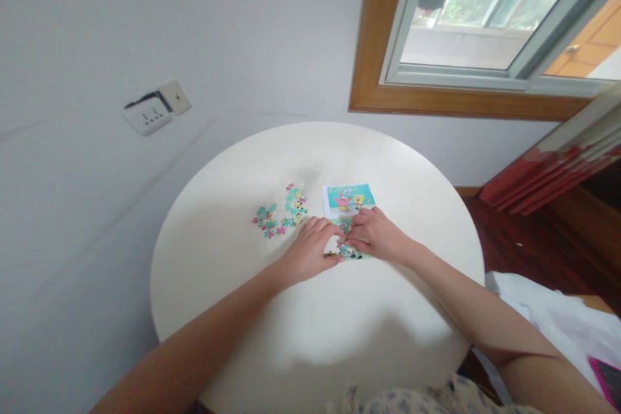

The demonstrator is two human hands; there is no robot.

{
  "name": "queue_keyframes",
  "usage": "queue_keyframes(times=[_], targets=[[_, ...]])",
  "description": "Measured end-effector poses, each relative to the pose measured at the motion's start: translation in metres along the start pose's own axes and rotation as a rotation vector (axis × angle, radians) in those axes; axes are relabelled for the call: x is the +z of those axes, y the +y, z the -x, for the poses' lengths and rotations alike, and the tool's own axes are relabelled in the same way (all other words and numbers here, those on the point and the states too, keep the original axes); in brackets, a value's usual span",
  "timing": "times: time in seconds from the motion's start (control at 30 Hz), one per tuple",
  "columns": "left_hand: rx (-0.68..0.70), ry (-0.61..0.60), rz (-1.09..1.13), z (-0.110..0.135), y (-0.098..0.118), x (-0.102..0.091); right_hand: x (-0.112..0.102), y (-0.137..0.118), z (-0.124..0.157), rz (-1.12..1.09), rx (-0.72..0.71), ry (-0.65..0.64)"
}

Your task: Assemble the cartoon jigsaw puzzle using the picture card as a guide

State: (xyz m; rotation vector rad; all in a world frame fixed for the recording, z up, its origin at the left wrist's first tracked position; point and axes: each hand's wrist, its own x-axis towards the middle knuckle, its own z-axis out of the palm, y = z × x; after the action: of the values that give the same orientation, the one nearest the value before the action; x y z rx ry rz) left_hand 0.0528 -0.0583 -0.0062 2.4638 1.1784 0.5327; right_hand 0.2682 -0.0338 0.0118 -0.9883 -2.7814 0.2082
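Observation:
A partly assembled jigsaw puzzle (356,254) with green, black and white bits lies on the round white table (310,330). My left hand (310,249) rests at its left side, thumb and fingers spread apart around the puzzle's edge. From the right, my right hand (376,233) reaches over it with fingers bent and tips together on a puzzle piece, mostly hidden by the fingers. Just beyond the hands lies a picture card (348,199) showing a pink and a yellow cartoon figure on teal. Loose puzzle pieces (266,217) lie scattered left of my left hand.
The table's far edge nears a white wall (242,26) with a socket (148,114). A wood-framed window (378,94) is at the upper right, beside a red and white curtain (548,162). White cloth (548,310) lies off the table's right side.

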Motion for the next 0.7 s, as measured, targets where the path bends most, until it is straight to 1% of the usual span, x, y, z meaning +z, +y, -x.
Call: queue_keyframes(times=[0.2,0.47,0.7], targets=[[-0.002,0.008,0.009,0.0,0.001,0.0,0.001,0.004,0.0,-0.009,0.013,0.043],[0.004,0.008,0.014,0.001,-0.001,0.001,0.007,0.01,-0.002,-0.237,0.006,0.037],[-0.003,0.006,0.011,0.001,0.001,-0.001,0.01,0.009,-0.004,-0.25,-0.02,0.057]])
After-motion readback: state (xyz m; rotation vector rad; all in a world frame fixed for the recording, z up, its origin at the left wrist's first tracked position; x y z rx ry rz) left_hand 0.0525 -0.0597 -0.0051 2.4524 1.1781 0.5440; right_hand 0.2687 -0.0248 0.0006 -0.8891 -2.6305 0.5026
